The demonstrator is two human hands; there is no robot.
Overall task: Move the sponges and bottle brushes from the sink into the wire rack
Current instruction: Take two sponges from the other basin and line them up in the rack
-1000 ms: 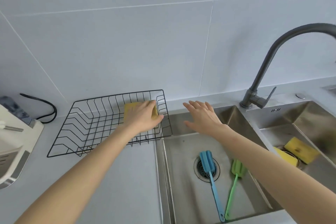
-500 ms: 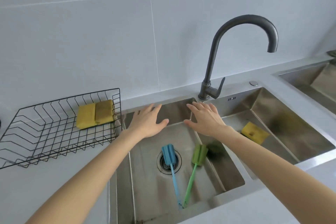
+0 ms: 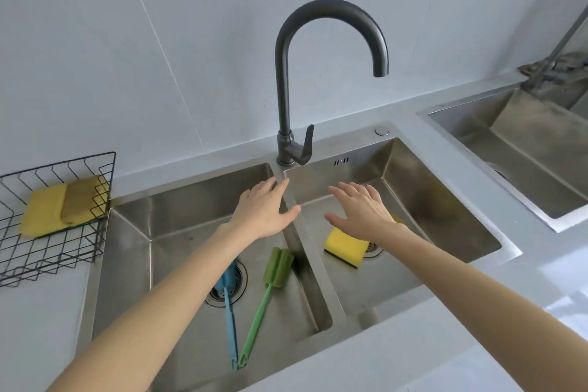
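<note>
Kitchen sink: with one sponge now left in the rack, both spread, empty hands, left hand and right hand, have swung toward the remaining yellow sponge.

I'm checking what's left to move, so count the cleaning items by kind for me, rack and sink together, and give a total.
Sponges: 2, one in the wire rack, the rack sponge, and one in the right basin, the sink sponge.
Bottle brushes: 2, the blue bottle brush and the green bottle brush, both in the left basin.
Total: 4
</note>
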